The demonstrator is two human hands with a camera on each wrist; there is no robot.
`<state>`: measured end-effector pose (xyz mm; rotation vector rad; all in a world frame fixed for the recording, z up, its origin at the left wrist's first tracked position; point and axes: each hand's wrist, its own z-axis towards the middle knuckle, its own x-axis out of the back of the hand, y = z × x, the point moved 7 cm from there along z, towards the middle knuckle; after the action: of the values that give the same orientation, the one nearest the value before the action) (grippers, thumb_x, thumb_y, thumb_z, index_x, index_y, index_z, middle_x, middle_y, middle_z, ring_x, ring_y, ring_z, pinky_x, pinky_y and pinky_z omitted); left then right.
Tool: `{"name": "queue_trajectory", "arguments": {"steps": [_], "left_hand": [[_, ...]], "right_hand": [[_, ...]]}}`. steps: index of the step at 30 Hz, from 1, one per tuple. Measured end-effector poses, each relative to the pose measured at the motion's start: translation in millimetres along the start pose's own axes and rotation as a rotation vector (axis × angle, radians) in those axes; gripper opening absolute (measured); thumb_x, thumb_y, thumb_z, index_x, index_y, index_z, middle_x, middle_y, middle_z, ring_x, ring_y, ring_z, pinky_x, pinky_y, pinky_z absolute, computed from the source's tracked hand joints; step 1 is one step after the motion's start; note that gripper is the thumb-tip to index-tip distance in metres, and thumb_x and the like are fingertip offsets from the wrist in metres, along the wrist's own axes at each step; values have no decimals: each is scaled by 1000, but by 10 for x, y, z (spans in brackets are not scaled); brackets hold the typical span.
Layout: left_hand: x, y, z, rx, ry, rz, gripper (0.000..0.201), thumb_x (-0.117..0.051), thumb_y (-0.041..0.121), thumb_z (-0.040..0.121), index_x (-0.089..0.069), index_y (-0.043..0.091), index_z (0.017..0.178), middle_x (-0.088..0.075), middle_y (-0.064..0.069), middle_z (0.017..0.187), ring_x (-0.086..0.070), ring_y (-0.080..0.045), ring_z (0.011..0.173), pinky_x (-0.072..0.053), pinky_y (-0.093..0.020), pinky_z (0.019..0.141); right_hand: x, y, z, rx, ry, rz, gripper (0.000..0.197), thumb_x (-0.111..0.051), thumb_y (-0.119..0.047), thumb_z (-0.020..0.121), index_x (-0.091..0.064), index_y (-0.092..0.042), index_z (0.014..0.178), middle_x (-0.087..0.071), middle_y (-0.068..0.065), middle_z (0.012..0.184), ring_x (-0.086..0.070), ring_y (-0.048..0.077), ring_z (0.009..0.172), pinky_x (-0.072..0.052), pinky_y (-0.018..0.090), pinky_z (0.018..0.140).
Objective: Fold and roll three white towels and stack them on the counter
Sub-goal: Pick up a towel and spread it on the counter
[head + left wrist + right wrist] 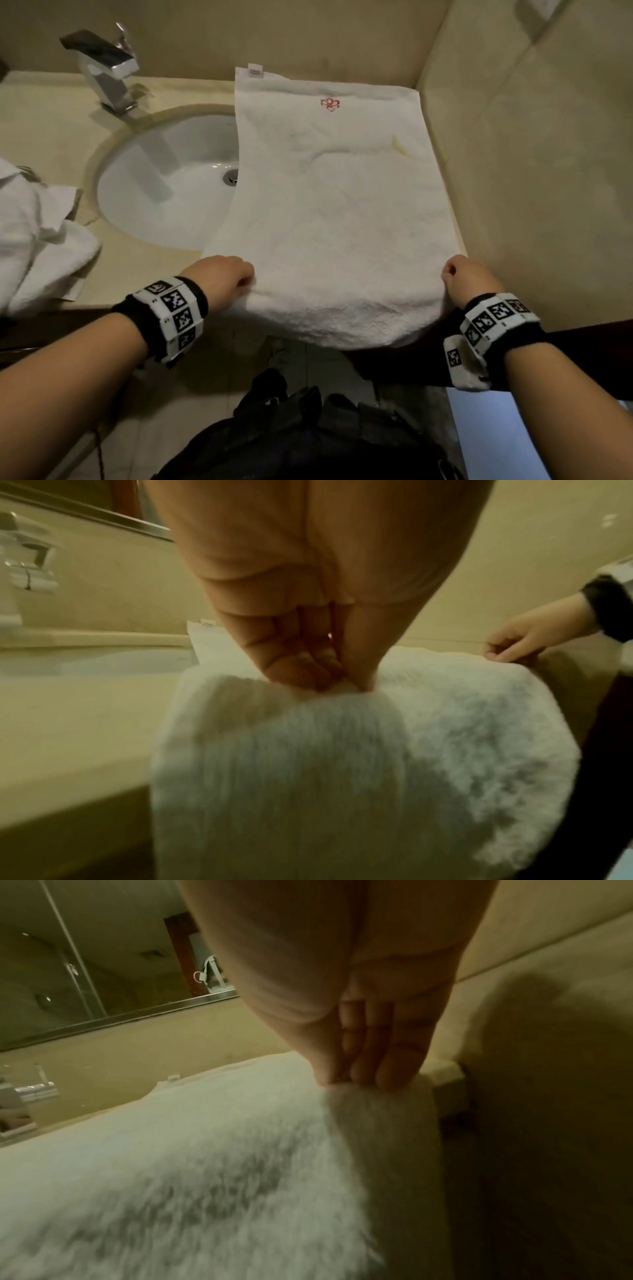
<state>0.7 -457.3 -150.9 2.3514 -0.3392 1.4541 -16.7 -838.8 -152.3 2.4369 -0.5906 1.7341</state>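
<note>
A white towel lies spread lengthwise on the beige desk, running from the back wall toward the person, with its near end hanging over the front edge of the desk. Its left edge overlaps the right side of the round white sink, and its right edge runs close along the side wall. A small red embroidered mark sits near the far end, and a white label sticks out at the far left corner. The left hand pinches the near left corner of the towel, thumb pressed against curled fingers with the cloth caught between them, as the left wrist view shows. The right hand pinches the near right corner the same way; in the right wrist view its fingers close on a fold of the terry right at the edge. Between the two hands the near end sags in a soft curve below the desk edge. A heap of other white towels rests on the desk to the left of the sink, well apart from the spread one. A chrome faucet stands behind the sink. Both wrists wear black bands with printed square markers.
</note>
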Motion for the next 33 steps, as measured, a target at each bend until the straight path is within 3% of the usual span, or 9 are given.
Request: {"name": "queue_trajectory", "arguments": {"steps": [5, 8, 14, 17, 22, 24, 26, 28, 33], "left_hand": [[-19, 61, -47, -105, -161, -43, 14, -50, 26, 89, -59, 19, 98, -60, 0, 107, -55, -18, 96, -40, -25, 81], [231, -44, 85, -86, -155, -146, 16, -50, 30, 91, -58, 20, 100, -60, 3, 101, -54, -14, 92, -39, -22, 79], [1066, -777, 877, 193, 155, -479, 20, -58, 22, 88, -61, 9, 103, -57, 0, 93, -53, -18, 86, -37, -23, 76], [1233, -1261, 1454, 338, 168, -621, 31, -59, 25, 87, -57, 5, 112, -58, -8, 99, -57, -27, 93, -45, -35, 85], [1126, -1894, 2321, 534, 103, -808, 54, -58, 31, 87, -42, 5, 132, -51, -15, 132, -48, -33, 121, -38, -44, 105], [1026, -1967, 2543, 584, 113, -925, 50, -57, 28, 89, -44, 2, 130, -55, -18, 125, -52, -34, 117, -39, -47, 105], [902, -2004, 2724, 645, 121, -1131, 36, -55, 20, 90, -52, -1, 119, -62, -17, 99, -58, -32, 95, -46, -47, 97], [807, -2023, 2807, 695, 123, -1287, 21, -52, 15, 92, -54, 2, 109, -59, -11, 80, -56, -27, 74, -50, -40, 79], [877, -2170, 2761, 706, 149, -1356, 11, -48, 13, 94, -57, 9, 89, -54, -8, 72, -60, -11, 47, -53, -20, 49]], "right_hand": [[17, -42, 29, -10, -170, -155, 19, -45, -17, 91, -57, -4, 97, -62, 19, 110, -57, 33, 101, -41, 30, 78], [211, -289, 194, 23, -159, -117, 23, -47, -24, 92, -58, -5, 99, -63, 17, 110, -57, 32, 100, -40, 30, 77], [795, -963, 939, 170, 99, 126, 17, -49, -17, 89, -59, -6, 97, -65, 17, 99, -57, 31, 87, -37, 29, 70], [1001, -1100, 1515, 148, 158, 166, 16, -50, -15, 88, -59, -9, 101, -64, 14, 103, -58, 31, 91, -39, 29, 73], [1097, -1100, 2509, 19, 180, 149, 23, -54, -12, 86, -58, -7, 108, -61, 17, 110, -57, 33, 97, -41, 32, 80], [1048, -1037, 2769, -38, 124, 86, 22, -57, -10, 85, -58, -3, 105, -61, 21, 111, -56, 36, 101, -42, 34, 81], [1008, -1001, 2991, -85, 85, 40, 13, -57, -10, 86, -59, -4, 97, -62, 23, 108, -56, 37, 98, -39, 32, 76], [994, -1030, 3124, -80, 76, 30, 4, -56, -8, 86, -59, -6, 88, -64, 23, 102, -56, 36, 93, -36, 30, 73], [1011, -1167, 3336, -73, 10, -33, 5, -52, -7, 89, -57, -6, 86, -63, 23, 102, -55, 37, 95, -37, 33, 74]]}}
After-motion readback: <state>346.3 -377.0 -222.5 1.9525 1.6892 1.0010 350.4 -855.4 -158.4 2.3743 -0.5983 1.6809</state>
